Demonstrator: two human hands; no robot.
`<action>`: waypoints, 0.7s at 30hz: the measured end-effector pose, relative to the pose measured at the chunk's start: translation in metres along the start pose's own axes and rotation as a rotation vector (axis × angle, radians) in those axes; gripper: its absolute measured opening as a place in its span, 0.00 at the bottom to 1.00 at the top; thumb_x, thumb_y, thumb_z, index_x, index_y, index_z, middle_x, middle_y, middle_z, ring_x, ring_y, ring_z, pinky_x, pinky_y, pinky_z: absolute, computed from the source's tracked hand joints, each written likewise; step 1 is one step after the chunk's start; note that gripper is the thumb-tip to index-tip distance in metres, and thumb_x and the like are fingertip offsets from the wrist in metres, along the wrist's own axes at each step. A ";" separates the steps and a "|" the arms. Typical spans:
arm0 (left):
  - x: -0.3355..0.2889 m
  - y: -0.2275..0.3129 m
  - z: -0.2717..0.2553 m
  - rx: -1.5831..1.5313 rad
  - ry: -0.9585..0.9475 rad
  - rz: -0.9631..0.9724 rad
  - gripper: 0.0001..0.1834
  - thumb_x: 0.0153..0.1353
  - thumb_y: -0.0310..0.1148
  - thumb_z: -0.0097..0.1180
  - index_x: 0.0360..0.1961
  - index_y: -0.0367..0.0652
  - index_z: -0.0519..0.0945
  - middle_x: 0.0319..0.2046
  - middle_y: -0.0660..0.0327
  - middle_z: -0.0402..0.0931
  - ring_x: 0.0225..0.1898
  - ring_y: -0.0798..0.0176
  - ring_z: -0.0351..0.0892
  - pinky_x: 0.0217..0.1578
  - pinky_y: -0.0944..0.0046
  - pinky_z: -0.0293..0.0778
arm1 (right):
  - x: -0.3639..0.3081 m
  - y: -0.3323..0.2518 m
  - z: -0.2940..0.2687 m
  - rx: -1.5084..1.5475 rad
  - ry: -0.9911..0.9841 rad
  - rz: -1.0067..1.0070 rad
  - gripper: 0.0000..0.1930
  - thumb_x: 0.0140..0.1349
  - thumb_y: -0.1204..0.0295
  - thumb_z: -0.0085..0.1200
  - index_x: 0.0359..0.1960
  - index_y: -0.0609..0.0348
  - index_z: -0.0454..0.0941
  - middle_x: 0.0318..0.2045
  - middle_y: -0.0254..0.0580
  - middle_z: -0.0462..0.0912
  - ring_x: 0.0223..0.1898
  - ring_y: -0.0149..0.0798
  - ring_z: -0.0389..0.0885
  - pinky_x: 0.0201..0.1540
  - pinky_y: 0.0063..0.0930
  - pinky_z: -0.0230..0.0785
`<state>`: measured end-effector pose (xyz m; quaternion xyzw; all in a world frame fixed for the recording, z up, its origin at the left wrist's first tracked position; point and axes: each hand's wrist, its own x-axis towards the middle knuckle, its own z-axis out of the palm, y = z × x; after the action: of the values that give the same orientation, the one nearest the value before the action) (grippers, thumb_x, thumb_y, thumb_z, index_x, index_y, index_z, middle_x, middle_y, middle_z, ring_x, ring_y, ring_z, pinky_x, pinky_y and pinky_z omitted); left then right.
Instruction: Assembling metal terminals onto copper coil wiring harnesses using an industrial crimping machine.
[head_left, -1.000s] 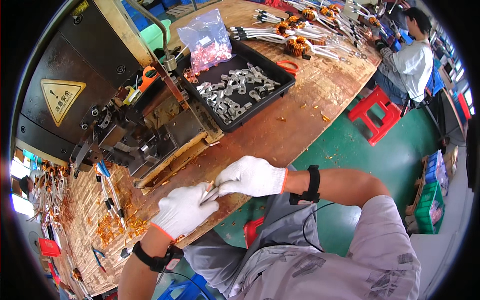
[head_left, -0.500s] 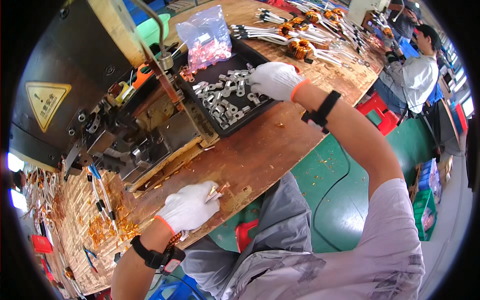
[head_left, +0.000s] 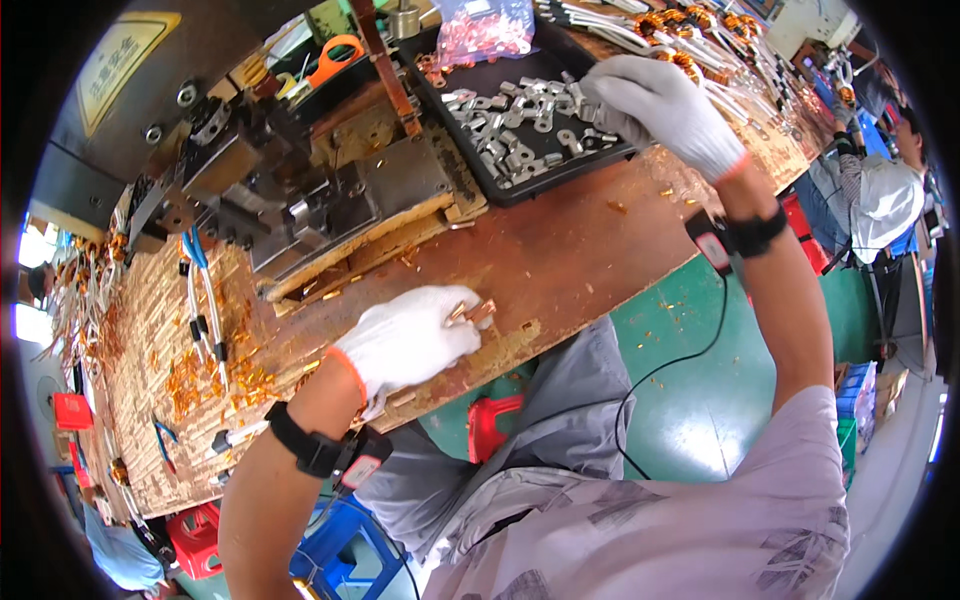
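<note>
My left hand (head_left: 415, 335), in a white glove, is closed near the table's front edge. Copper wire ends (head_left: 475, 312) stick out between its thumb and fingers; the rest of what it grips is hidden in the palm. My right hand (head_left: 665, 110), also gloved, reaches over the right end of a black tray (head_left: 560, 172). Its fingers are bent down together among silvery cable lugs (head_left: 520, 120), and their tips are partly hidden, so anything between them cannot be made out. A clear bag of copper-coloured pieces (head_left: 485, 35) lies at the tray's far side.
A dark metal press (head_left: 270, 190) stands at left, beside the tray. Orange-handled scissors (head_left: 335, 60) lie behind it. White-leaded copper coils (head_left: 690, 60) are piled at the far right. Cables (head_left: 205, 300) and pliers (head_left: 165, 445) lie at left. Another person (head_left: 860, 195) sits at far right.
The whole view has shifted, so tray and press appear higher. My right hand stays at the tray's right end, its wrist turned somewhat. My left hand still grips the copper wire ends.
</note>
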<state>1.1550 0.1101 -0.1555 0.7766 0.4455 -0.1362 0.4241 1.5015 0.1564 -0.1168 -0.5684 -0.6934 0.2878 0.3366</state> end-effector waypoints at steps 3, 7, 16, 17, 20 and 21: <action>0.003 0.004 0.000 -0.126 -0.039 -0.044 0.20 0.63 0.41 0.61 0.52 0.43 0.84 0.35 0.58 0.83 0.34 0.66 0.83 0.38 0.64 0.78 | -0.048 -0.029 0.016 0.242 -0.186 0.083 0.18 0.76 0.56 0.54 0.49 0.58 0.85 0.31 0.33 0.85 0.30 0.25 0.83 0.31 0.20 0.77; 0.004 0.000 0.007 -0.371 -0.096 -0.010 0.17 0.65 0.37 0.61 0.51 0.39 0.85 0.33 0.64 0.81 0.32 0.71 0.80 0.34 0.68 0.77 | -0.082 -0.013 0.067 -0.005 -0.167 -0.221 0.12 0.71 0.64 0.58 0.47 0.59 0.83 0.39 0.39 0.91 0.39 0.40 0.90 0.44 0.35 0.82; 0.004 0.002 0.003 -0.605 -0.203 -0.013 0.13 0.69 0.32 0.59 0.50 0.36 0.84 0.31 0.66 0.78 0.29 0.71 0.78 0.31 0.68 0.73 | -0.089 -0.012 0.099 -0.174 -0.215 -0.360 0.08 0.70 0.66 0.57 0.48 0.46 0.82 0.39 0.42 0.85 0.43 0.53 0.86 0.44 0.45 0.79; 0.005 0.001 0.003 -0.603 -0.206 -0.012 0.13 0.69 0.32 0.59 0.50 0.36 0.84 0.31 0.66 0.78 0.29 0.71 0.78 0.31 0.68 0.73 | -0.088 -0.013 0.102 -0.183 -0.218 -0.393 0.07 0.70 0.66 0.57 0.47 0.45 0.82 0.38 0.42 0.83 0.42 0.53 0.86 0.43 0.45 0.79; 0.006 -0.001 0.003 -0.660 -0.220 -0.015 0.12 0.69 0.30 0.58 0.50 0.37 0.84 0.30 0.67 0.76 0.28 0.71 0.76 0.30 0.68 0.72 | -0.084 -0.007 0.116 -0.144 -0.210 -0.408 0.06 0.70 0.66 0.57 0.45 0.44 0.83 0.37 0.40 0.82 0.42 0.51 0.85 0.43 0.44 0.79; 0.005 0.000 0.003 -0.651 -0.223 -0.008 0.13 0.69 0.30 0.59 0.50 0.37 0.84 0.30 0.68 0.76 0.29 0.72 0.76 0.31 0.68 0.72 | -0.082 -0.006 0.119 -0.116 -0.215 -0.407 0.06 0.70 0.66 0.57 0.45 0.44 0.83 0.38 0.39 0.82 0.43 0.51 0.85 0.42 0.43 0.79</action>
<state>1.1585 0.1109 -0.1601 0.5792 0.4195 -0.0726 0.6951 1.4143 0.0724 -0.1962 -0.4013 -0.8409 0.2327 0.2788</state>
